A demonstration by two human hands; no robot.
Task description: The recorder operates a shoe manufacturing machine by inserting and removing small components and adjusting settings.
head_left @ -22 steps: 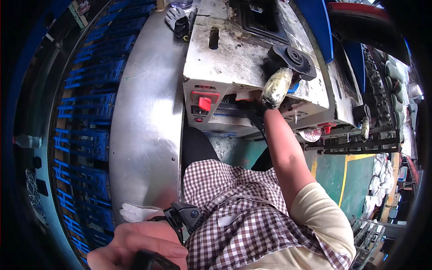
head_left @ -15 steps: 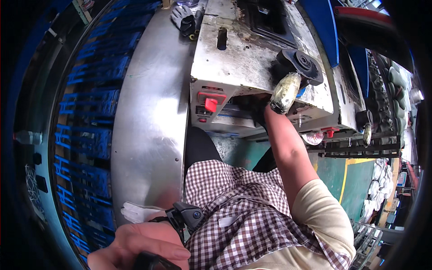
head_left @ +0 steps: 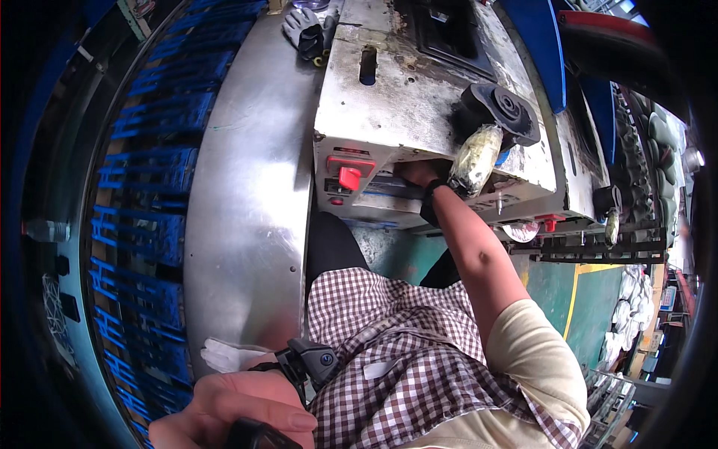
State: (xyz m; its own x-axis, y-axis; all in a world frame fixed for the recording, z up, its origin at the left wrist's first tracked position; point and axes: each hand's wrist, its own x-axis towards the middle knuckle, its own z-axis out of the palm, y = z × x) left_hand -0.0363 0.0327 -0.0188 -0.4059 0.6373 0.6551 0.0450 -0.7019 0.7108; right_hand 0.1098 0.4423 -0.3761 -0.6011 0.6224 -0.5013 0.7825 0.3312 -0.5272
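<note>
My right hand reaches into the recessed opening under the top of a stained white metal machine. A black band circles that wrist; shadow and the machine's edge hide the fingers. Close by hangs a lever handle wrapped in yellowish tape, joined to a black round-ended fitting. At the lower left, my left hand is closed, its fingers curled; a dark object shows against it at the picture's edge. A small black camera is strapped at the left wrist.
A bare metal worktop runs along the left, with a white glove near and grey-black gloves far. Blue slotted racks stand beyond it. The machine front carries a red switch. A similar machine adjoins at right.
My right hand has drawn slightly left inside the opening, so the wrist and its black band now show clear of the taped handle. My left hand has hardly moved.
</note>
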